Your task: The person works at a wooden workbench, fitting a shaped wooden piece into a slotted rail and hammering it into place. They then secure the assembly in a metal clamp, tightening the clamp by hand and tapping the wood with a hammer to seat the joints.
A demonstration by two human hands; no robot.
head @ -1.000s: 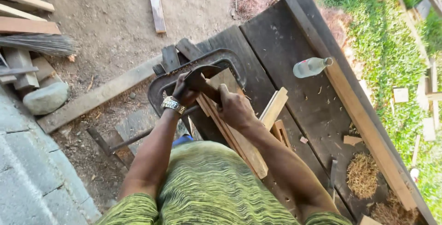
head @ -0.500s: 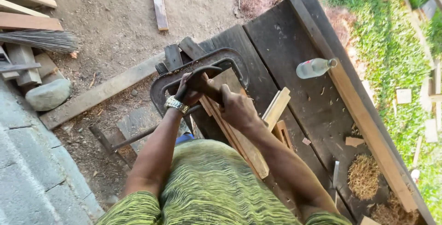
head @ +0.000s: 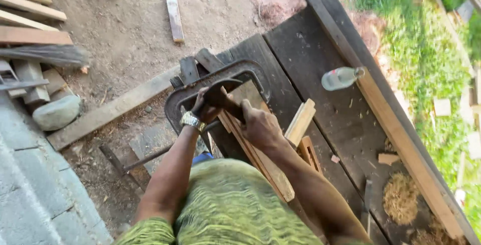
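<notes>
Both my hands grip a dark curved tool point(head: 220, 94) above a long light wooden strip point(head: 265, 170). The strip lies slanted on a dark wooden workbench point(head: 310, 59), and its far end sits inside a black rounded metal frame point(head: 175, 102). My left hand point(head: 200, 109), with a metal watch on the wrist, holds the tool's left end. My right hand point(head: 260, 125) is closed around the tool's handle over the strip. A second, shorter light wood piece point(head: 300, 122) lies just right of my right hand.
A clear plastic bottle point(head: 340, 77) lies on the bench at the right. Wood shavings point(head: 401, 197) are piled near the bench's raised right rail point(head: 401, 135). On the dirt at the left are stacked planks point(head: 30, 4), a broom point(head: 45, 54), a rock point(head: 57, 112) and a long beam point(head: 110, 109).
Both hands stay closed on the tool and have shifted slightly along the strip toward the metal frame. The view has moved a little.
</notes>
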